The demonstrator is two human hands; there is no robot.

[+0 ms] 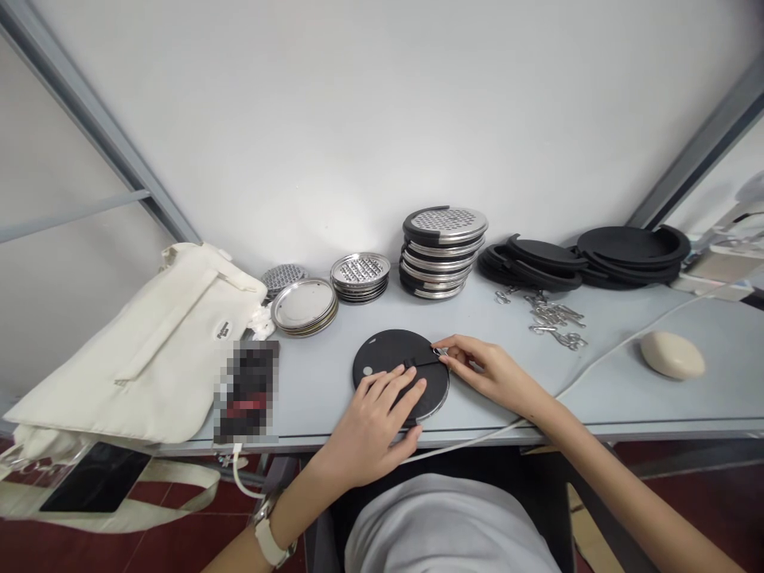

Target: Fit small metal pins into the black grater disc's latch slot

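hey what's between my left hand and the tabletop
The head view shows a round black disc lying between your left hand and the tabletop, a silvery rim showing at its near edge.

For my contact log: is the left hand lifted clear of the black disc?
No, the left hand rests on the top face of the black disc.

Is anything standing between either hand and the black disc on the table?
Nothing visible: the left hand lies directly on the black disc, and the right hand pinches a small metal piece at its right edge. The white cable passes outside the disc, not across it.
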